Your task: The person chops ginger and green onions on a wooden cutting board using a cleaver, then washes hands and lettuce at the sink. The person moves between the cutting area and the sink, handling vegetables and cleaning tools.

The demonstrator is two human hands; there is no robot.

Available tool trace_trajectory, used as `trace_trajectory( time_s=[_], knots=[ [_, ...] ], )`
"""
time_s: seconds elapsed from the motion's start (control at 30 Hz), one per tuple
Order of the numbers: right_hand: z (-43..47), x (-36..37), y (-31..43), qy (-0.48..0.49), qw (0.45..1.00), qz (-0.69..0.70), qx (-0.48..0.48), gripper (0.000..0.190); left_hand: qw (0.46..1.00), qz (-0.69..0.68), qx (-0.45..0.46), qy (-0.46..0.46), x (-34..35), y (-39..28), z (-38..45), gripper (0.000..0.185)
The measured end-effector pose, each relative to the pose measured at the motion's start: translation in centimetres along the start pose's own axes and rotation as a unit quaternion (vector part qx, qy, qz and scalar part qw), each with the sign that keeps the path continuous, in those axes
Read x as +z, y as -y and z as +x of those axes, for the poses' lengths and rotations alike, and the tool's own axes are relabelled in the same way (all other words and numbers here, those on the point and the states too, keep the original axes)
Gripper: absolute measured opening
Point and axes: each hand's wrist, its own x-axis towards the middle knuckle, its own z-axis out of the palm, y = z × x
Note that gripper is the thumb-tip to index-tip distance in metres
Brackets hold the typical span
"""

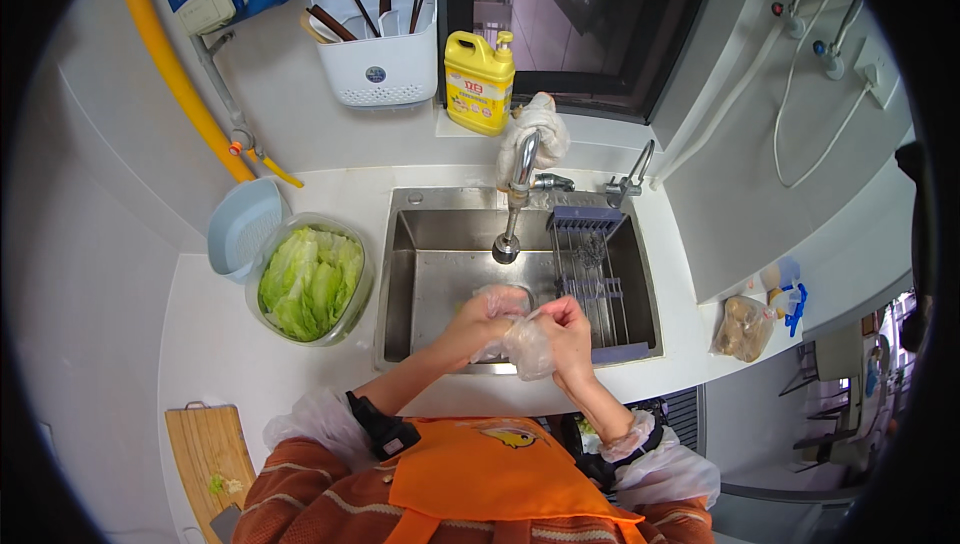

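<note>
Both hands are over the front edge of a stainless steel sink (442, 274). My left hand (487, 323) has thin clear plastic about its fingers and palm. Close beside it, my right hand (566, 330) pinches part of a crumpled clear plastic bag or glove (529, 353) between thumb and fingers. The plastic hangs between the two hands; its exact shape cannot be told. The chrome faucet (517, 191) points down just beyond the hands. Left of the sink, a clear plastic container (365, 293) holds green lettuce leaves (311, 285).
A metal rack (600, 266) with a steel scourer spans the sink's right side. A light blue basket (244, 225) touches the lettuce container. A wooden cutting board (206, 446) lies at lower left, a bag of round brown food (742, 326) at right. Yellow detergent jug (478, 86) stands behind.
</note>
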Motion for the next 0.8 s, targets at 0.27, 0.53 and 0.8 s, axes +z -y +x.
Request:
trace_trajectory(
  time_s=[0.27,0.53,0.8],
  knots=[
    [0.2,1.0,2.7,0.07,0.996,-0.049,-0.041,0.012,0.993,0.088,0.074,0.01,0.3,0.4,-1.2,0.062],
    [-0.4,1.3,6.6,0.121,0.791,-0.415,-0.432,0.019,0.987,-0.163,-0.004,-0.014,-1.6,-0.6,-1.2,0.068],
    [-0.9,1.5,6.1,0.132,0.778,-0.453,-0.415,0.027,0.994,-0.105,0.032,-0.004,-2.3,0.2,-0.6,0.061]
  ],
)
